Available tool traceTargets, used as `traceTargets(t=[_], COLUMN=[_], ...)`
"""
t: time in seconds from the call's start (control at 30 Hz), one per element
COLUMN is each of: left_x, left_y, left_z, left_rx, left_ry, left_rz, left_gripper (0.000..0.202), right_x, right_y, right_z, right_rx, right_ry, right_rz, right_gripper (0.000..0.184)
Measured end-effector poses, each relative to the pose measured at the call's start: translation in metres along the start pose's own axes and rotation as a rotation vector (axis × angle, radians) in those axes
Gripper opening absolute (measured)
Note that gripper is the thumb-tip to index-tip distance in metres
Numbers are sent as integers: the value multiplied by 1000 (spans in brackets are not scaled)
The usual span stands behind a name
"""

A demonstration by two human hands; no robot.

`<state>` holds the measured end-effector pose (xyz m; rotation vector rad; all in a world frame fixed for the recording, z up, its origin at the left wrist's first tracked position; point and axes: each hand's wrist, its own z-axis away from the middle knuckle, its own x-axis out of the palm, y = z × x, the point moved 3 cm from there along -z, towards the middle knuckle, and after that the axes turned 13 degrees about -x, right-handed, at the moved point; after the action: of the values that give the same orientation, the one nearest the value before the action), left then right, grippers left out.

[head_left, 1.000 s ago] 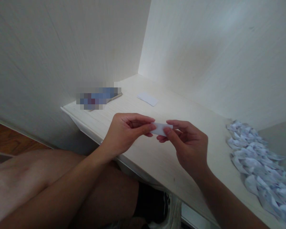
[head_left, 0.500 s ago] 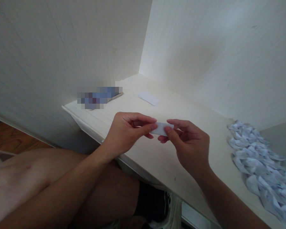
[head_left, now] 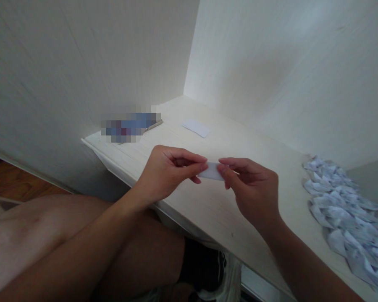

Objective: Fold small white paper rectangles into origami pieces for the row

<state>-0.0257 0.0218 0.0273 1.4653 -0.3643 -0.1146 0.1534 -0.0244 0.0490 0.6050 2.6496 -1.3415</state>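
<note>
A small folded strip of white paper (head_left: 213, 171) is stretched level between my two hands, above the pale desk (head_left: 204, 209). My left hand (head_left: 173, 172) pinches its left end between thumb and fingers. At the other end, my right hand (head_left: 252, 180) grips it the same way, the thumb lying on the near face. Only the middle of the strip shows; the fingertips hide both ends. Beyond my hands, a flat white piece of paper (head_left: 195, 128) lies on the desk.
Many folded white paper pieces (head_left: 343, 209) lie clustered along the right side of the desk. A blurred-out flat object (head_left: 129, 128) rests near the left wall (head_left: 82, 63). Walls rise behind the desk, and my leg (head_left: 138, 247) is beneath its front edge.
My right fingers have shifted on the strip, drawing up from below it and closing over its right end. The left hand keeps its pinch.
</note>
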Motion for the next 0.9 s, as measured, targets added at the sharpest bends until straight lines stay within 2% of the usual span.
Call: traceTargets(t=[0.13,0.37,0.5,0.73,0.9], left_x=[-3,-6,-7,-6,-3], left_y=[-2,-5,-12,-15,-19], left_z=[-2,-6,-8,-6,-5], left_rx=[-10,-64,-101,-86,-38], left_ry=[-17,-80,-76,-66,-65], left_rz=[-31,-36,-43,-76,-151], left_gripper=[17,15,16,12,6], right_x=[-2,-1,0,5,7], right_y=[2,2,4,10,11], right_z=[0,-2,-4,-3,-1], right_rx=[-9,-146,-124,-40,-71], right_ry=[-55,-199,-266,-392,-470], right_rz=[20,148,154,193,278], right_gripper=[6,8,10,15,18])
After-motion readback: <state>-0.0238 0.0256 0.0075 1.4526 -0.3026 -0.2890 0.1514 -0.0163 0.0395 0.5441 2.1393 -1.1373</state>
